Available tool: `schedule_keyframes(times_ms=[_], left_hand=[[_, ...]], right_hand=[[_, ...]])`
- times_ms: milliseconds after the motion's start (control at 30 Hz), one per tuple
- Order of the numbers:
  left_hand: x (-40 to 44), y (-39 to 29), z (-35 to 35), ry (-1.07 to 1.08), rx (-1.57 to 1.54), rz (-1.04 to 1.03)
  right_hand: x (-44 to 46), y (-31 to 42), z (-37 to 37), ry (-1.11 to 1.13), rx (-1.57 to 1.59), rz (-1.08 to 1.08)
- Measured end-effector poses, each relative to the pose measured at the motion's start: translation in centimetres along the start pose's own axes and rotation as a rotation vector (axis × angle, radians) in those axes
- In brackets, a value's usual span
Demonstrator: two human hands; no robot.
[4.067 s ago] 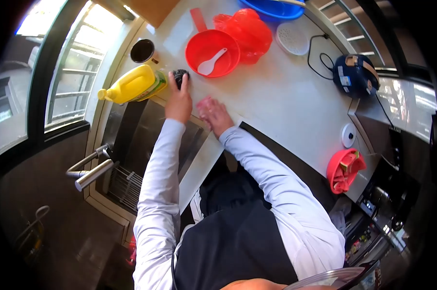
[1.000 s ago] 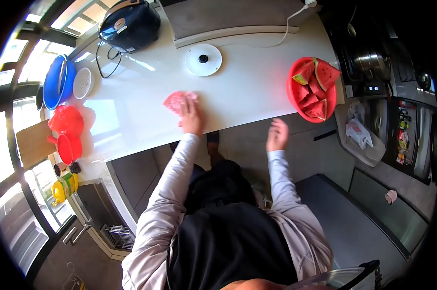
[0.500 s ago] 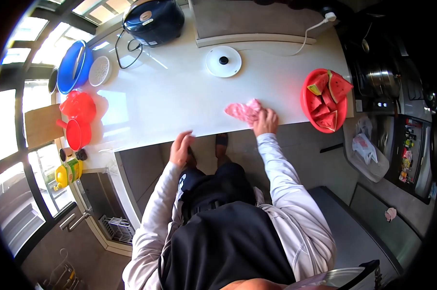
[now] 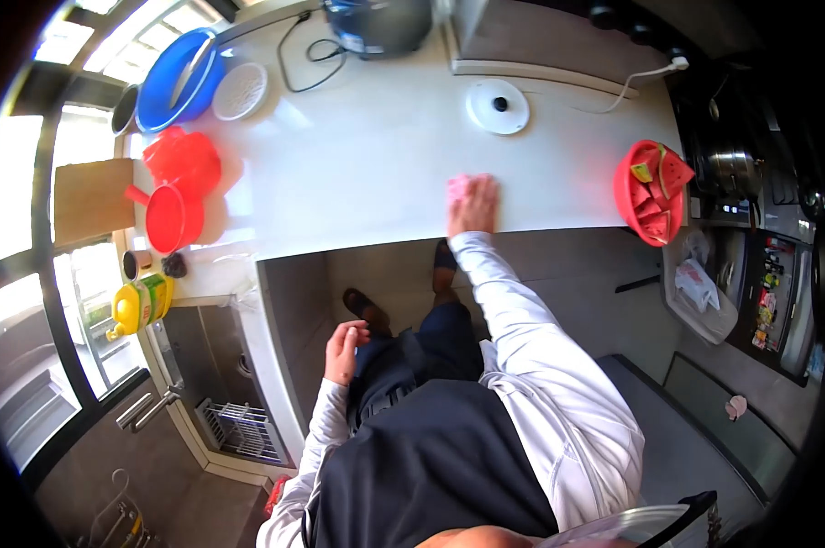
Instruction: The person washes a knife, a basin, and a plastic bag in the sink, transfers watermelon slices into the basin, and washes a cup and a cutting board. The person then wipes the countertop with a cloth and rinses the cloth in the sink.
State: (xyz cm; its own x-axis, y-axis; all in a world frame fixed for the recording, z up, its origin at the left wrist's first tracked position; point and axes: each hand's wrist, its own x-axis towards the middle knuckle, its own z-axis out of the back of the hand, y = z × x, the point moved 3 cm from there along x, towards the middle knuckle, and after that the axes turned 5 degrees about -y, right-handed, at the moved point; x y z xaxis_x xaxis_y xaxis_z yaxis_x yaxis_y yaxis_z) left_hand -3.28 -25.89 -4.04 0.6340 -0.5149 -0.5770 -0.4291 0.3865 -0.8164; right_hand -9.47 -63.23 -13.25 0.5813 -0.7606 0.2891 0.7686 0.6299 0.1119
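Observation:
My right hand (image 4: 472, 205) is pressed down on a crumpled pink cloth (image 4: 456, 188), which lies on the white countertop (image 4: 357, 173) near its front edge. Much of the cloth is hidden beneath the palm and fingers. My left hand (image 4: 344, 352) hangs off the counter in front of my body, loosely bent and holding nothing. Beyond the cloth, a white round lid with a black knob (image 4: 497, 107) rests on the counter. To the right stands a red bowl (image 4: 624, 192) with several watermelon pieces (image 4: 654, 196) in it.
At the left are a blue basin (image 4: 161, 100), a white strainer (image 4: 241, 91), red plastic containers (image 4: 175, 217) and a yellow bottle (image 4: 141, 306) near the sink. A dark appliance (image 4: 380, 27) stands at the back. A stove with a pot (image 4: 736, 172) is at the far right.
My right hand has slid left with the pink cloth, now lying flatter over it. My left hand has drawn back from the counter edge toward my body. The view has shifted.

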Motion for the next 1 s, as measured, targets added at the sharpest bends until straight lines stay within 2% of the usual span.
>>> schedule_keyframes(times_ms=[133, 233, 333, 367, 400, 433, 467, 533, 567, 633, 667, 700, 733, 800, 833, 867, 900, 933, 967, 1000], left_hand=[[-2.8, 1.3, 6.9, 0.007, 0.012, -0.007], [-4.3, 1.7, 12.8, -0.058, 0.058, 0.013], [-5.7, 1.6, 17.4, -0.118, 0.036, 0.043], [-5.9, 1.1, 18.3, -0.123, 0.04, 0.028], [-5.9, 0.5, 19.0, -0.129, 0.042, 0.011], [-5.6, 0.4, 19.6, -0.13, 0.03, 0.006], [-5.4, 0.3, 20.1, -0.132, 0.019, 0.003], [-5.0, 0.2, 21.0, -0.137, 0.014, -0.002], [-4.7, 0.1, 21.3, -0.143, 0.021, -0.008], [-4.0, 0.0, 22.0, -0.16, 0.018, -0.003], [-3.8, 0.0, 22.3, -0.171, 0.007, 0.01], [-3.4, 0.1, 22.6, -0.183, -0.003, 0.025], [-3.1, 0.2, 22.8, -0.197, -0.016, 0.044], [-1.9, 0.6, 23.3, -0.24, -0.036, 0.069], [-1.6, 0.4, 23.5, -0.254, -0.041, 0.088], [-1.2, 0.2, 23.7, -0.262, -0.045, 0.106], [-0.6, 0.3, 23.7, -0.264, -0.069, 0.122], [0.1, 0.3, 23.6, -0.265, -0.062, 0.12], [0.7, 0.0, 23.5, -0.26, -0.051, 0.131], [1.6, -0.4, 23.3, -0.253, -0.038, 0.132]], right_hand=[[-4.2, 23.0, -1.2, 0.164, 0.335, 0.261], [-6.7, 33.3, -1.3, 0.187, 0.406, 0.308], [-6.0, 32.9, -2.7, 0.258, 0.352, 0.344], [-5.4, 31.9, -3.3, 0.186, 0.219, 0.311], [-4.0, 29.5, -5.8, 0.207, 0.345, 0.165], [-1.0, 27.9, 0.0, 0.414, 0.22, 0.135], [-1.6, 25.0, -3.6, 0.148, 0.068, 0.109], [2.1, 20.5, -3.2, 0.28, -0.109, -0.029], [3.8, 18.6, -3.4, 0.261, -0.173, -0.09], [6.9, 13.9, -8.5, 0.143, -0.148, -0.199], [8.8, 13.1, -9.5, 0.151, -0.109, -0.241], [11.0, 12.8, -10.4, 0.053, -0.133, -0.234], [13.2, 13.2, -11.4, -0.043, -0.157, -0.223], [18.4, 16.8, -11.3, 0.057, -0.084, -0.206], [20.8, 19.5, -8.9, 0.11, -0.052, -0.202], [22.7, 25.1, -3.7, 0.313, 0.155, -0.086], [21.9, 28.6, -6.5, 0.249, 0.076, 0.028], [19.3, 31.3, -11.7, -0.056, 0.09, 0.187], [16.5, 35.1, -13.0, 0.14, 0.147, 0.434], [13.3, 38.1, -9.4, 0.321, 0.154, 0.496]])
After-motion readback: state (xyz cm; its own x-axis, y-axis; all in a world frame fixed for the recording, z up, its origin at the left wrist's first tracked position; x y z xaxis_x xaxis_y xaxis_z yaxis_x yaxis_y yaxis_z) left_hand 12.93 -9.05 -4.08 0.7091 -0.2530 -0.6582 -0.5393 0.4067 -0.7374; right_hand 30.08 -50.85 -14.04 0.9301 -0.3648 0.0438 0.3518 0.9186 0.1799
